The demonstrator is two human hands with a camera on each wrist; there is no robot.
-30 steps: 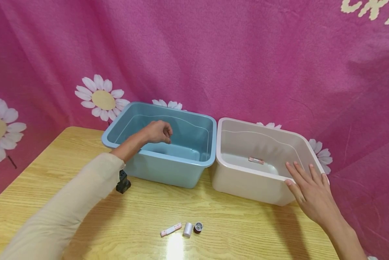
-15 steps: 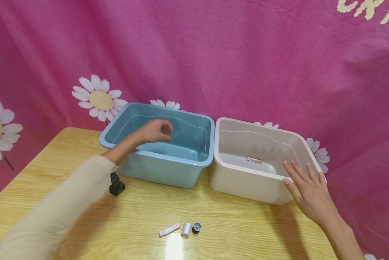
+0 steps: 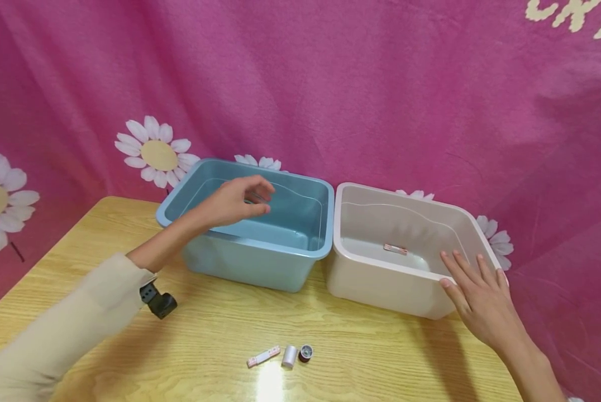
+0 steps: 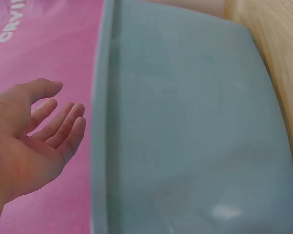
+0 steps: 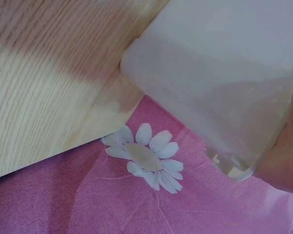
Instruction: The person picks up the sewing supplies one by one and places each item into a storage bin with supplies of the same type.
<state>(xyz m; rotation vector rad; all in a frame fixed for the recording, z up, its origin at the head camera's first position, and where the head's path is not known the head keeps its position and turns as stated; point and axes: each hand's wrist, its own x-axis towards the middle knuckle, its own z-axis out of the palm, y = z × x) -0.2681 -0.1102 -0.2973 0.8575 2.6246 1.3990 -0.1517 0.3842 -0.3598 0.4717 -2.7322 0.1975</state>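
Observation:
My left hand (image 3: 237, 201) hangs over the blue bin (image 3: 265, 247), fingers loosely bent and parted, with nothing between them. In the left wrist view its palm shows bare beside the bin's rim. Part of the bin's floor is hidden behind this hand and forearm. My right hand (image 3: 483, 298) rests with spread fingers on the near right corner of the beige bin (image 3: 386, 287). Inside that bin lies a small flat strip with reddish ends and a pale middle (image 3: 395, 249).
On the table's front part lie a similar pink-and-white strip (image 3: 263, 356), a silvery white cylinder (image 3: 289, 356) and a dark spool (image 3: 306, 352) with a grey end. The two bins stand side by side against a pink cloth (image 3: 330, 84) with daisies.
My left hand has drawn back a little to the left and its curled fingers have opened out. The right hand stays in place on the beige bin.

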